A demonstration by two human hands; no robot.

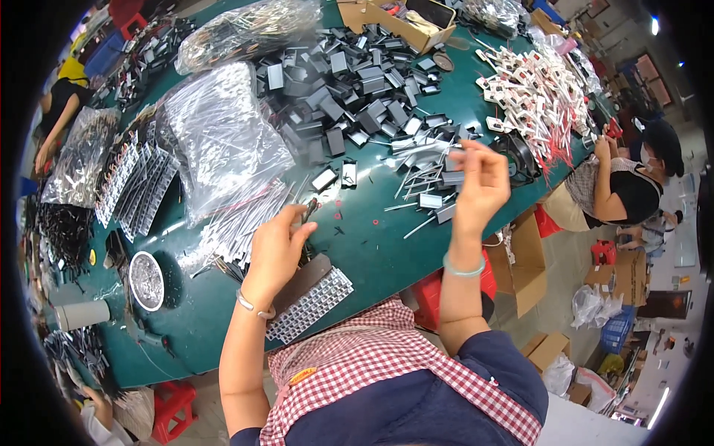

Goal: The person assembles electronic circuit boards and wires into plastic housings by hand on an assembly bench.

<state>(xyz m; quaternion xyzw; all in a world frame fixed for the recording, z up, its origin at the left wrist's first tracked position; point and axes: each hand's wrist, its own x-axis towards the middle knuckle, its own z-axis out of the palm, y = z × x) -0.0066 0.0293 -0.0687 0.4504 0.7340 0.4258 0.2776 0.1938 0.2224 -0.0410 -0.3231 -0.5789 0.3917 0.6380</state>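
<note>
My left hand [275,245] is over the green table [372,253], fingers pinched on a small dark part [309,210] beside a bundle of thin metal strips [238,223]. Raised above the table, my right hand [480,182] pinches a small grey rectangular piece [452,165] at its fingertips. Just beyond it lie scattered metal pins and grey pieces [424,178]. A grid tray of small parts [312,303] sits below my left hand at the table's near edge.
A heap of dark grey box-shaped parts [349,89] covers the table's middle, with clear plastic bags [223,134] to the left. White parts with red wires [535,89] lie far right. A round metal dish [146,280], a cardboard box [398,22], and a seated person [632,186] are nearby.
</note>
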